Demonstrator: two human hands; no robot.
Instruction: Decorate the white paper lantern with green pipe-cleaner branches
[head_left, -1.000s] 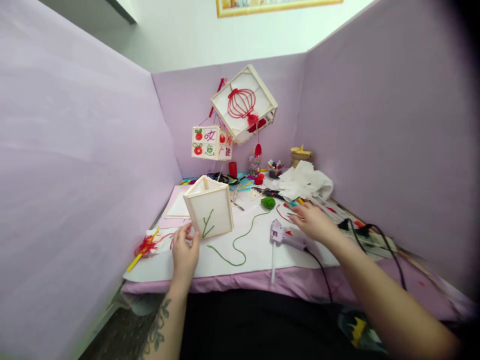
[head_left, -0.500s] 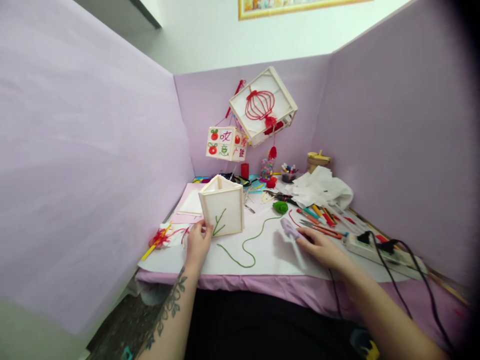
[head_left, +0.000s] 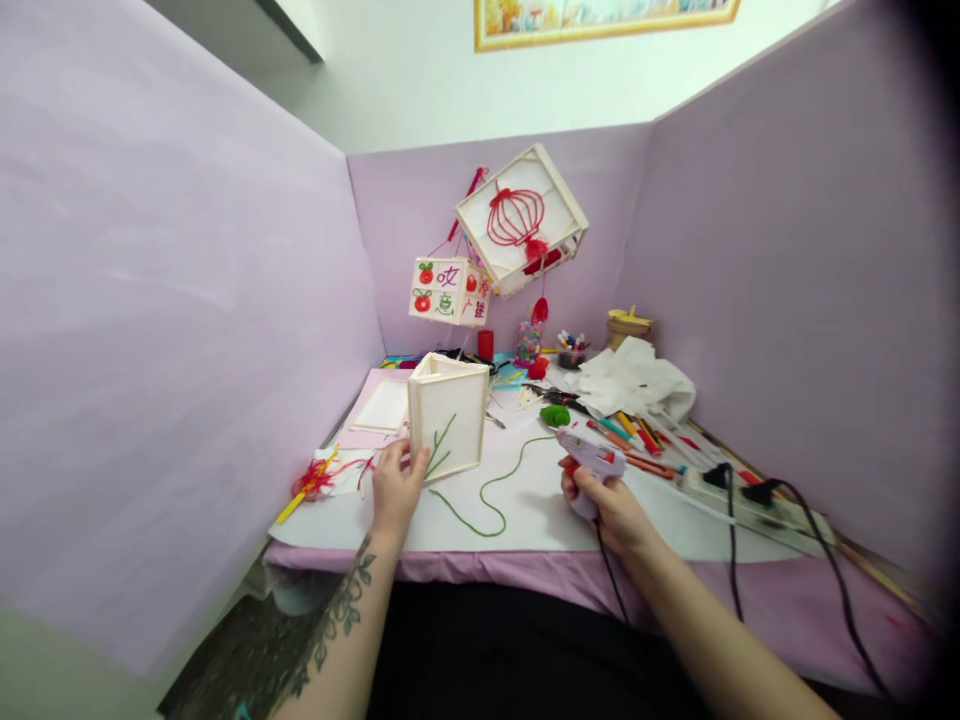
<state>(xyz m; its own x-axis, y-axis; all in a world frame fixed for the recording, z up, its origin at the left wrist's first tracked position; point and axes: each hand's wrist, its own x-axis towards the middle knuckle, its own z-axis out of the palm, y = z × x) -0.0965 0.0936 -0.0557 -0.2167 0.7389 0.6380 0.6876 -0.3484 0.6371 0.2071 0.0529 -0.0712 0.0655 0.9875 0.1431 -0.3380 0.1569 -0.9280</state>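
My left hand (head_left: 399, 482) grips the lower left edge of a three-sided lantern frame (head_left: 459, 415) with pale wooden edges and white panels. Green yarn in the shape of a branch is on the panel facing me. Wrapped round the handle of a light purple hot glue gun (head_left: 592, 456), my right hand (head_left: 609, 508) holds it above the table, nozzle to the left. A glue stick trails from its back and a black cord hangs below. Between my hands a green yarn strand (head_left: 501, 488) curves over the white paper to a green yarn ball (head_left: 555, 415).
Two decorated lanterns (head_left: 523, 222) hang at the back. To the right lie crumpled white paper (head_left: 637, 380), markers, scissors and a power strip (head_left: 750, 505) with black cords. Red yarn (head_left: 315, 478) lies at the left edge. Purple panels (head_left: 187, 300) enclose the sides.
My right hand has turned the glue gun upright and closed round its handle, its nozzle now pointing left. The lantern frame has turned slightly in my left hand.
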